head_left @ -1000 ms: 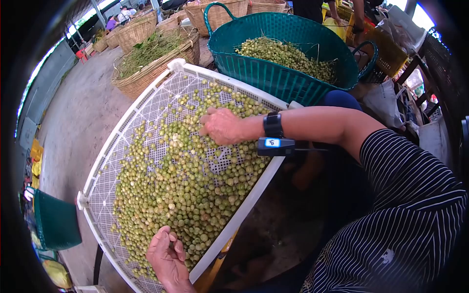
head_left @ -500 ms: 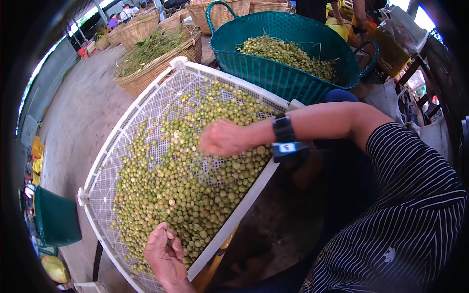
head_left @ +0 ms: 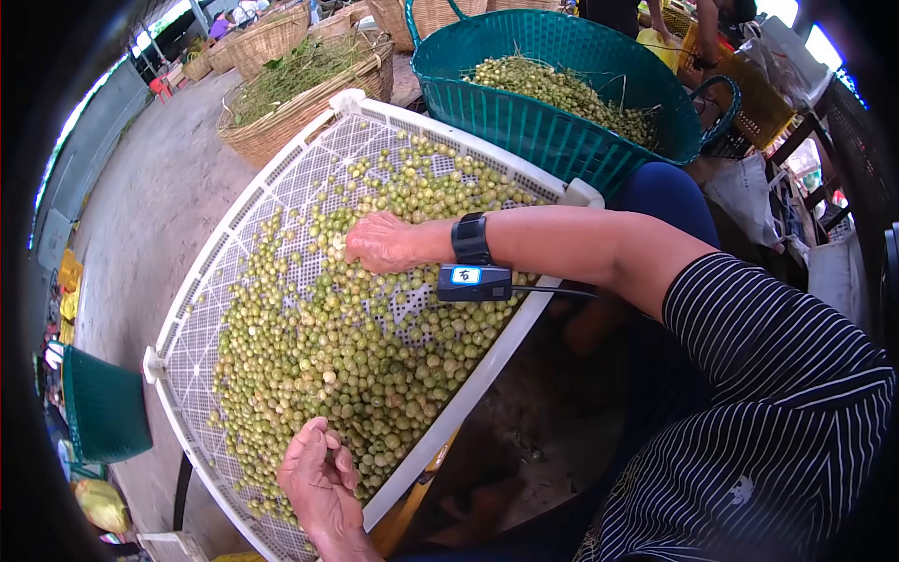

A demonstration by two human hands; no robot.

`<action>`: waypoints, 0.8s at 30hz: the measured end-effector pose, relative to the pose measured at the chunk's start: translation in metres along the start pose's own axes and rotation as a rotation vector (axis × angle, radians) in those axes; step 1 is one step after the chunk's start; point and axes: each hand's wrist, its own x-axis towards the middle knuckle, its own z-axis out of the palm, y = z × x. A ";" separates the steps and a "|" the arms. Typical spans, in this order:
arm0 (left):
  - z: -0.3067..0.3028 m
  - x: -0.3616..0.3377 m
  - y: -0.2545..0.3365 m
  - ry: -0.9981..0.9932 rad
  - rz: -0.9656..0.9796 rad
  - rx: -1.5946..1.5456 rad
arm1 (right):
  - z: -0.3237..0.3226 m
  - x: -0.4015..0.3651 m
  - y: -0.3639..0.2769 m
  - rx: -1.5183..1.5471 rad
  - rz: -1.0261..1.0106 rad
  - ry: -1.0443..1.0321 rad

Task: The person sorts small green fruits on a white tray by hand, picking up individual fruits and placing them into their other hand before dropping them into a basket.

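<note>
A white perforated tray (head_left: 253,211) holds a spread of small round green-yellow fruits (head_left: 309,347), thickest toward the near side. My right hand (head_left: 378,242) reaches over the upper middle of the tray, its fingers bent down onto the fruits. Whatever its fingertips touch is hidden beneath it. On that wrist sit a black band and a small box with a cable. My left hand (head_left: 321,480) is at the tray's near edge, palm turned up and fingers curled, with thumb and fingertips close together. I cannot make out anything between them.
Beyond the tray stands a teal basket (head_left: 552,140) with more fruits. A wicker basket (head_left: 290,117) of green stems is at the upper left, a green bin (head_left: 105,405) at the left. Another person's arms (head_left: 707,33) show at the upper right, near yellow crates.
My right hand has moved left and slightly up over the tray. My left hand stays nearly in place. The view has shifted slightly.
</note>
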 end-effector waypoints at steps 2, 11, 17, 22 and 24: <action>0.000 0.000 -0.002 0.010 -0.003 -0.003 | 0.010 0.000 -0.004 0.040 -0.068 0.108; 0.001 -0.001 -0.002 0.001 0.001 -0.015 | -0.029 -0.020 -0.019 0.173 -0.047 -0.113; 0.005 0.000 -0.003 0.010 -0.001 -0.007 | -0.015 -0.042 -0.038 0.108 -0.291 -0.001; 0.002 0.002 -0.007 -0.006 -0.001 -0.020 | -0.008 -0.042 -0.039 0.019 -0.330 -0.108; 0.005 0.001 -0.006 0.008 -0.003 -0.012 | -0.009 -0.042 -0.035 0.001 -0.327 -0.148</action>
